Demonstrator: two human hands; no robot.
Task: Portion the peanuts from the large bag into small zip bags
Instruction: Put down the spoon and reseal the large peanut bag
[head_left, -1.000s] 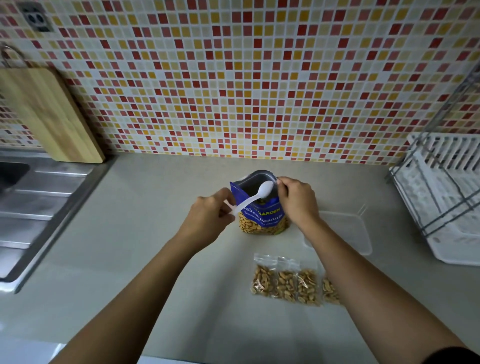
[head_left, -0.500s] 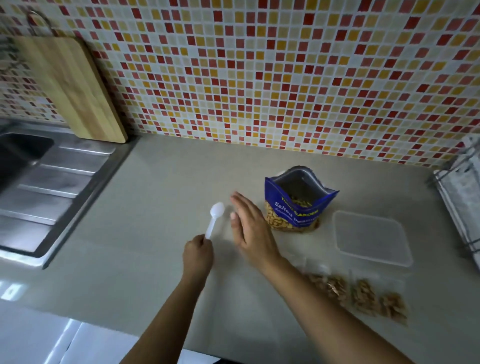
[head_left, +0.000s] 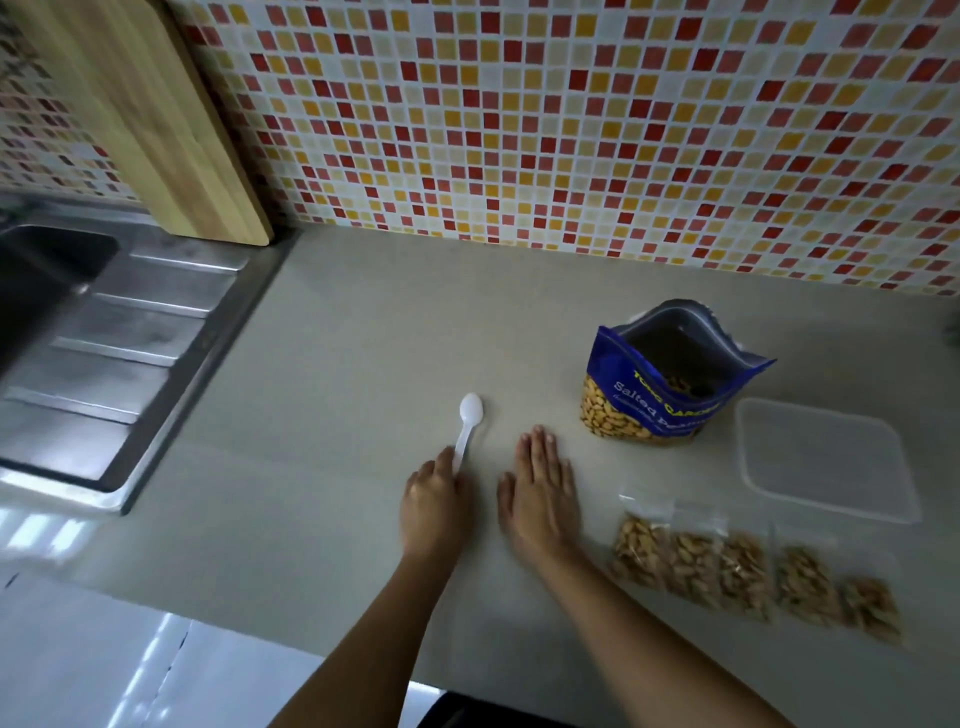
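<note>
The large blue peanut bag (head_left: 660, 387) stands open and upright on the grey counter (head_left: 363, 338), a few peanuts visible inside. Several small zip bags filled with peanuts (head_left: 748, 571) lie in a row at the front right. My left hand (head_left: 434, 506) rests on the counter, fingers on the handle of a white plastic spoon (head_left: 467, 423) that lies flat, bowl pointing away. My right hand (head_left: 540, 493) lies flat, palm down, beside it, left of the zip bags, holding nothing.
A clear plastic lid or container (head_left: 826, 460) lies right of the big bag. A steel sink and drainboard (head_left: 104, 338) fill the left side. A wooden cutting board (head_left: 156, 119) leans on the mosaic tile wall. The counter's front edge is near my forearms.
Both hands left the big bag and moved left and down to the counter. The spoon came away from the bag and now lies on the counter. My view swung left.
</note>
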